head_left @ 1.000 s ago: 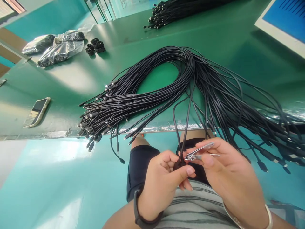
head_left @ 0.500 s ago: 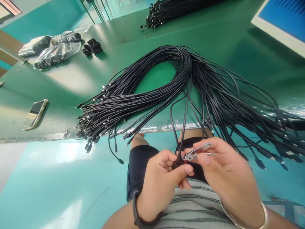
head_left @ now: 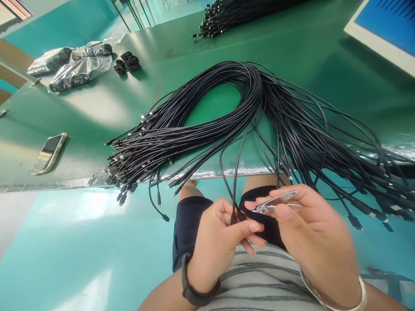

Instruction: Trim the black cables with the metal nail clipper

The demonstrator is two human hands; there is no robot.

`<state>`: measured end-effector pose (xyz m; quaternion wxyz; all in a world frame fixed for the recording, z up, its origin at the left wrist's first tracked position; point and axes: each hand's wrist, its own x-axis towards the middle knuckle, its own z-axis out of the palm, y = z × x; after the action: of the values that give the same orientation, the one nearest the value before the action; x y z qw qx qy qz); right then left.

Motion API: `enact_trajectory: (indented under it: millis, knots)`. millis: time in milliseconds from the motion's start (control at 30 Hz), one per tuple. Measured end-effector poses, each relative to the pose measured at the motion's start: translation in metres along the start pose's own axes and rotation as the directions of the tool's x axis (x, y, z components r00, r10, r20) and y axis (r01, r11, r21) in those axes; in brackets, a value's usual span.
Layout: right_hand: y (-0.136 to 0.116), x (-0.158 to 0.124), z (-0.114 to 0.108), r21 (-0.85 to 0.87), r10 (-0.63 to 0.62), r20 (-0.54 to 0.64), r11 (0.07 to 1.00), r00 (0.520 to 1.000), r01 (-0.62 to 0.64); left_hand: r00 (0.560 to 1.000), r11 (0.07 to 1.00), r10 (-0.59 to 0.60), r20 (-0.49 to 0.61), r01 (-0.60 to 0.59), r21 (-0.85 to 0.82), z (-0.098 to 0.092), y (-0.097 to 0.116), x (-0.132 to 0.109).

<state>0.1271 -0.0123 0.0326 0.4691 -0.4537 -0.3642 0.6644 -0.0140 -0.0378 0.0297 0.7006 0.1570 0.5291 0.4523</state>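
My left hand (head_left: 217,246) pinches the ends of a few black cables (head_left: 235,190) between thumb and fingers, just below the bench edge. The tips are mostly hidden in my fingers. My right hand (head_left: 314,233) holds a small steel nail clipper (head_left: 275,204) between thumb and fingers, its jaws close to the left fingertips. The clipper stands apart from the cables. These cables run up into a large looped bundle of black cables (head_left: 227,116) lying on the green bench (head_left: 181,56), with its connector ends fanned out at left and right.
On the bench lie a phone (head_left: 48,153), plastic bags with black contents (head_left: 79,73), small coiled cables (head_left: 127,62) and another cable bundle (head_left: 227,17). A white-framed blue panel (head_left: 385,26) sits at top right. Loose cable ends hang over the front edge (head_left: 201,175).
My left hand has shifted slightly left and the held cables now lean further left. The clipper has moved a little right, widening the gap between my hands.
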Motion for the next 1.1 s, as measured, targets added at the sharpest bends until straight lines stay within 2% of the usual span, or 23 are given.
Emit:
enact_trajectory:
  millis: [133, 300, 533, 800, 967, 1033, 1100]
  knots:
    - [0.0014, 0.0043, -0.0016, 0.0, 0.023, -0.018, 1.0, 1.0, -0.023, 1.0, 1.0, -0.002, 0.004, 0.002, -0.003, -0.0023, -0.0023, -0.0014]
    - [0.0028, 0.0064, -0.0004, 0.059, 0.089, 0.079, 0.994, 0.993, -0.094, 0.995, 0.996, 0.078, 0.07, -0.08, 0.035, -0.0035, -0.0041, -0.0041]
    - [0.0014, 0.0031, 0.0056, 0.124, 0.156, 0.088, 0.978, 0.984, -0.167, 0.988, 0.985, 0.124, 0.096, -0.135, 0.111, -0.0052, -0.0012, -0.0076]
    - [0.0035, 0.0029, 0.0017, 0.086, 0.139, 0.109, 0.985, 0.984, -0.149, 0.986, 0.98, 0.125, 0.11, -0.14, 0.141, -0.0064, -0.002, -0.0063]
    - [0.0085, 0.0029, -0.0024, 0.023, 0.136, 0.072, 0.99, 0.988, -0.138, 0.984, 0.983, 0.122, 0.133, -0.138, 0.117, -0.0076, -0.0033, -0.0066]
    - [0.0099, 0.0032, -0.0033, 0.054, 0.117, 0.066, 0.991, 0.991, -0.121, 0.983, 0.983, 0.12, 0.137, -0.137, 0.121, -0.0072, -0.0028, -0.0071]
    - [0.0092, 0.0039, -0.0038, 0.108, 0.122, 0.109, 0.985, 0.986, -0.134, 0.987, 0.987, 0.088, 0.133, -0.105, 0.124, -0.0067, -0.0021, -0.0077]
